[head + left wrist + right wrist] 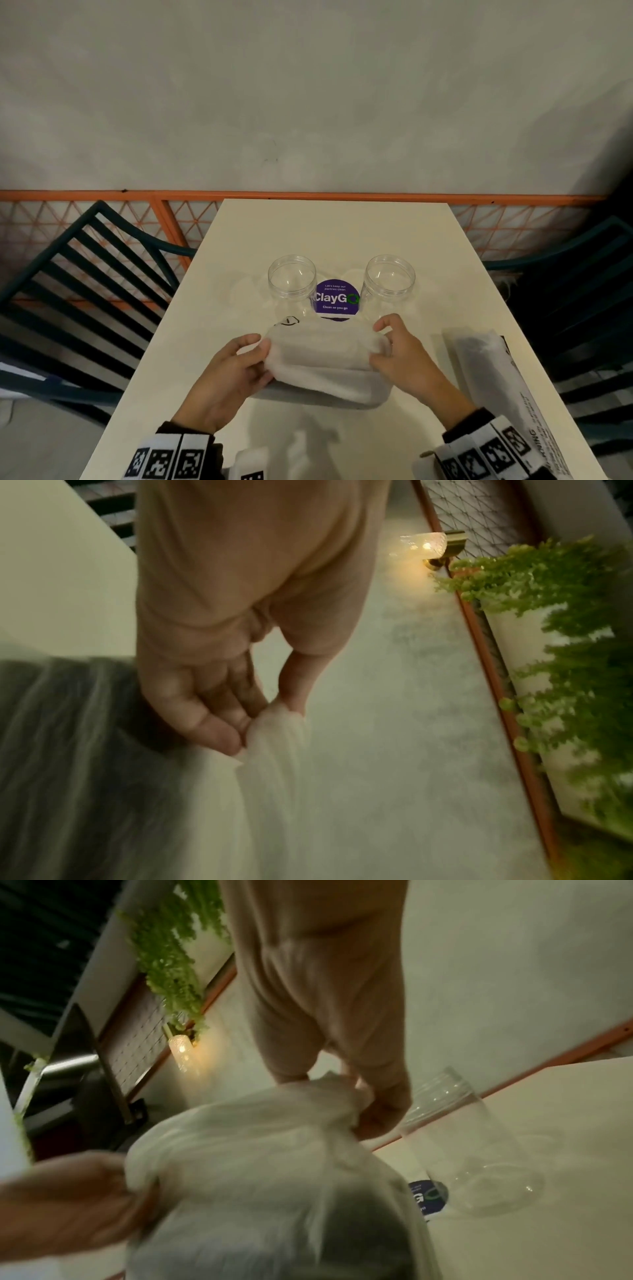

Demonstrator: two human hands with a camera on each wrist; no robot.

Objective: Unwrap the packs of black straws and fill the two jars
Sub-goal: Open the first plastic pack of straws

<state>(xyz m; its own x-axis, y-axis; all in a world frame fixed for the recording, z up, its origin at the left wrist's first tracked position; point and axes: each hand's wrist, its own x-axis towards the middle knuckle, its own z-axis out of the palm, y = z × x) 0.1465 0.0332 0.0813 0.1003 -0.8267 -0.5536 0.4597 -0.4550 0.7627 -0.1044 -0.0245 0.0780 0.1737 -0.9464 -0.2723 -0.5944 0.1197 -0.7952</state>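
I have both hands on one pack of straws point(325, 363), lifted just over the near middle of the worktop point(342, 233). My left grip point(226, 373) pinches the film at the pack's left end, thumb against fingertips point(219, 731), and my right grip point(404, 359) has the film bunched at the right end. The wrapper looks thin, soft and slippery, so I judge it will stretch and slide before it tears; the loose ends past the dark bundle are the places to hold. The contents should be light but loose once freed, apt to spill. A second pack point(496, 380) lies along the worktop's right edge, still wrapped. The left jar point(292, 284) and right jar point(389, 282) stand open and empty beyond my hands, mid-worktop, either side of a purple sticker point(336, 298).
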